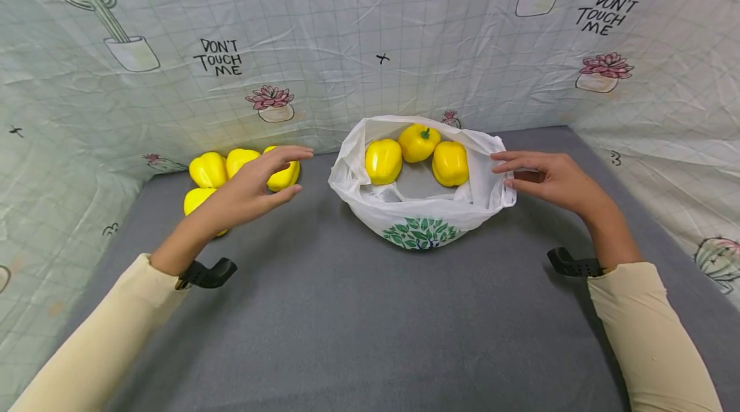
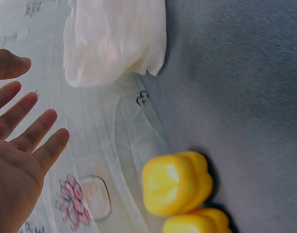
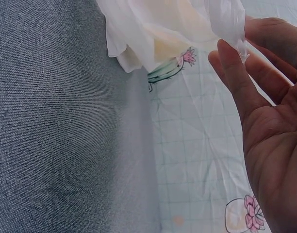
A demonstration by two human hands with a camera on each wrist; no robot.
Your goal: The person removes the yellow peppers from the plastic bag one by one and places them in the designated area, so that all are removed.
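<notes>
A white plastic bag point(image 1: 428, 206) with a green tree print stands with its mouth wide, and three yellow bell peppers point(image 1: 384, 162) lie inside. My right hand point(image 1: 552, 180) holds the bag's right rim between thumb and fingers; in the right wrist view the thin edge point(image 3: 228, 24) passes between the fingers. To the left, my left hand point(image 1: 251, 184) hovers with fingers extended and nothing in its grasp. Behind and below it sit several more yellow bell peppers point(image 1: 207, 170), partly hidden by the hand and forearm. Two of these peppers point(image 2: 175, 183) show in the left wrist view.
A grey cloth surface point(image 1: 370, 322) lies under everything. Behind and at both sides hangs a pale printed sheet point(image 1: 358, 26) with cactus drawings, close behind the bag and the loose peppers.
</notes>
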